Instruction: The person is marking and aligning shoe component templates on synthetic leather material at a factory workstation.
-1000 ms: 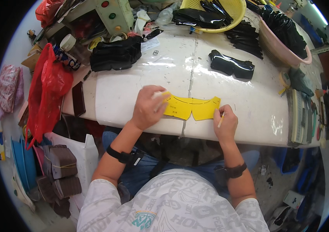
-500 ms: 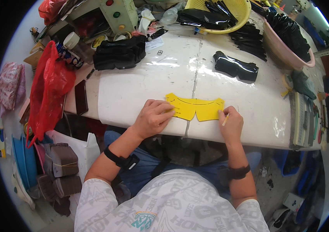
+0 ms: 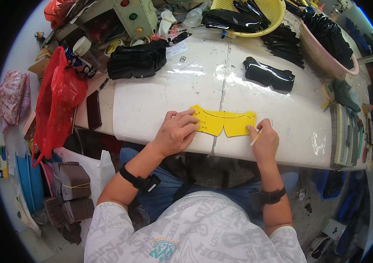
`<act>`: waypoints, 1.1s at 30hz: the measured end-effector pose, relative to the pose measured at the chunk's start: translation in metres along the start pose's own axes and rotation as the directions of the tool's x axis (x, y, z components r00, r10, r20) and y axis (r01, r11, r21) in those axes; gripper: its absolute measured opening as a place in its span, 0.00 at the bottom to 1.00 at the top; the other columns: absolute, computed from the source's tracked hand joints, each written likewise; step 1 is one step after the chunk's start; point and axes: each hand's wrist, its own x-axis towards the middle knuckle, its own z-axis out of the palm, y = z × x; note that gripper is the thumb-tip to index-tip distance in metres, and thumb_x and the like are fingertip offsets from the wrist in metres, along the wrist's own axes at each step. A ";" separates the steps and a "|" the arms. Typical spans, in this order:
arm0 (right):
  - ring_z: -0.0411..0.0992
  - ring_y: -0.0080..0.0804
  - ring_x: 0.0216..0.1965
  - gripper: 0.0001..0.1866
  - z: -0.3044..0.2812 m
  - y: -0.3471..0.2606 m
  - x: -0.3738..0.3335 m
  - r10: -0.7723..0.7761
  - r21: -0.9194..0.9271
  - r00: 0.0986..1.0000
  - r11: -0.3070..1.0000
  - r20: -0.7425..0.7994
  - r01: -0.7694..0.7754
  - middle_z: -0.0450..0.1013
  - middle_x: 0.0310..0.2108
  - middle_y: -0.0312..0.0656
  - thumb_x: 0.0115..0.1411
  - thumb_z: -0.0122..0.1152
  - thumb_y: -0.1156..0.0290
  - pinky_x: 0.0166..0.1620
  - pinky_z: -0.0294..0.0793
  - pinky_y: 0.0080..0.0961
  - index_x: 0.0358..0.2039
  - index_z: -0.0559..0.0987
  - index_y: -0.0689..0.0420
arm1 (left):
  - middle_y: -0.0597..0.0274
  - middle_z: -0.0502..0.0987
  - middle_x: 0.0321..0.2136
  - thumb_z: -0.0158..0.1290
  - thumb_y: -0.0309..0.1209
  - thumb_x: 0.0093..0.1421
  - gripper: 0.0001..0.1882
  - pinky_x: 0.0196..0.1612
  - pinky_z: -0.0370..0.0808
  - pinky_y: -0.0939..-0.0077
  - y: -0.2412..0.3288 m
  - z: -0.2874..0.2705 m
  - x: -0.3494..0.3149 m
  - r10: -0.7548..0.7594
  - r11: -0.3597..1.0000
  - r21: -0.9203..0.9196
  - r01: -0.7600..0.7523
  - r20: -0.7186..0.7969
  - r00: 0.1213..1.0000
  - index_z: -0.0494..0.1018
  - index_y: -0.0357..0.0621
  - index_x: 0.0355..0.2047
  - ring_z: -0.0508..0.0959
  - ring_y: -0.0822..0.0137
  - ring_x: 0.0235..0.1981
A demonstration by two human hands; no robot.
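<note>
A flat yellow pattern template (image 3: pixel 211 123) with dark marked lines and a notch in its lower edge lies near the front of the white table. The fingers of my left hand (image 3: pixel 176 131) are bent over its left end and press it down. My right hand (image 3: pixel 265 139) is closed around a thin, pale pencil-like marker (image 3: pixel 255 138), slanting between the fingers. My right thumb touches the template's right end. Whether another piece lies beneath the template is hidden.
Glossy black cut pieces (image 3: pixel 269 74) lie beyond the template, with a black stack (image 3: pixel 136 60) at the far left. A yellow basket (image 3: pixel 276 22) and a pink basket (image 3: pixel 326 65) stand at the back. Left are a red bag (image 3: pixel 59 94) and a phone (image 3: pixel 93 109).
The marker has tilted in my right hand, and that hand has shifted slightly right. My left hand stays on the template.
</note>
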 end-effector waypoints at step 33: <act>0.79 0.49 0.30 0.14 0.012 0.014 -0.007 -0.159 0.028 0.981 0.986 -0.112 0.163 0.80 0.35 0.49 0.57 0.73 0.68 0.33 0.78 0.37 0.41 0.82 0.59 | 0.55 0.79 0.53 0.65 0.27 0.54 0.08 0.59 0.65 0.57 0.000 -0.003 0.010 -0.046 0.998 -0.038 0.047 0.017 0.999 0.82 0.45 0.36 0.74 0.52 0.60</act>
